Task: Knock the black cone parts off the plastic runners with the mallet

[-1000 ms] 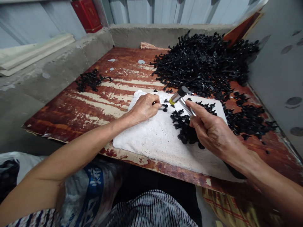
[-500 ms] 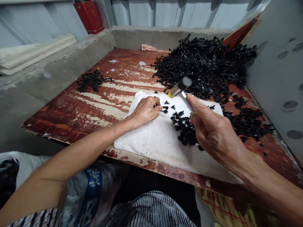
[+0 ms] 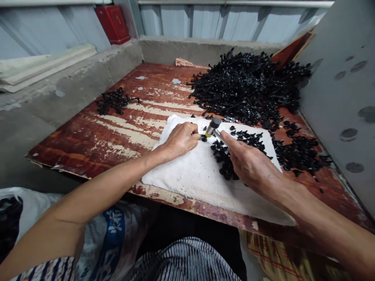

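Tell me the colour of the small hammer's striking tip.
Yellow: the hammer has a yellow tip below a dark head, seen best in the head view.

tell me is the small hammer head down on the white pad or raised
Down: the small metal hammer in the right hand meets the black part at the left hand fingertips.

Worn red-painted wood board [image 3: 117,128]; rough white cloth [image 3: 193,175]; glossy metal hammer [image 3: 213,128].

Bare forearms, no sleeves; hands ungloved; striped blue-white garment over lap
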`<move>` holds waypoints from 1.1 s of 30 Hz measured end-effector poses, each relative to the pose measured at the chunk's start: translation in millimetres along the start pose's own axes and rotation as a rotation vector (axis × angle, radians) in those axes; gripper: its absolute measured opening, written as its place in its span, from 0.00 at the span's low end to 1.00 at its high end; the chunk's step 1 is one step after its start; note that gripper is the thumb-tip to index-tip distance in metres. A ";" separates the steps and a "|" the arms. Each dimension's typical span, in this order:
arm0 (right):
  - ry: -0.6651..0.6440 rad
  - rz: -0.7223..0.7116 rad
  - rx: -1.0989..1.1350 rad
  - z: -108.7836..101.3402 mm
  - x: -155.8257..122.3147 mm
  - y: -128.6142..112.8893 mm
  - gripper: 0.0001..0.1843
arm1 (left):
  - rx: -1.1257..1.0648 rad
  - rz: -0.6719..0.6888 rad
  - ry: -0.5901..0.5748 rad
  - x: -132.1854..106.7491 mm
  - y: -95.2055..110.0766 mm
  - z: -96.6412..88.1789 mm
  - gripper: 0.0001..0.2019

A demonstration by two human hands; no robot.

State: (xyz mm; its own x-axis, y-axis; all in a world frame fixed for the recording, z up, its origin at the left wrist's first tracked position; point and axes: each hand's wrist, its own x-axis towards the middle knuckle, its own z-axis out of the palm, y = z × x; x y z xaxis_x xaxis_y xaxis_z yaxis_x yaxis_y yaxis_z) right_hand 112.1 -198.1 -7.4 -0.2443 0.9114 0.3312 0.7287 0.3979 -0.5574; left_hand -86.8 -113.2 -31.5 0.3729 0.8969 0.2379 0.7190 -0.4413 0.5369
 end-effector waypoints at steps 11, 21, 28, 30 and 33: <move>0.029 0.269 0.293 -16.8 -4.8 -3.3 0.26 | 0.064 0.013 -0.096 7.9 -4.8 -23.1 0.07; 0.303 0.665 1.326 -44.4 -33.3 37.5 0.33 | 0.570 -0.390 0.402 101.0 -30.4 -121.4 0.20; 0.224 0.619 1.484 -43.0 -38.6 67.5 0.24 | 0.446 0.004 -0.154 135.4 17.7 1.2 0.16; 0.247 0.615 1.497 -46.0 -40.3 73.0 0.23 | 0.426 0.071 -0.198 140.5 22.7 21.1 0.15; 0.270 0.608 1.530 -49.9 -40.0 77.5 0.23 | 0.394 0.097 -0.211 150.2 19.9 30.2 0.14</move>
State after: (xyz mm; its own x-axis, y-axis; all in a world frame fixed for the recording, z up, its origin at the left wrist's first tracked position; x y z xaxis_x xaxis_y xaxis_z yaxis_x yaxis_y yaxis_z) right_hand 210.3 -209.0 -25.9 0.0496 0.9831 -0.1763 -0.6262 -0.1069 -0.7723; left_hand 1.2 11.8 -9.5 0.5317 0.8431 0.0798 0.8278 -0.5373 0.1612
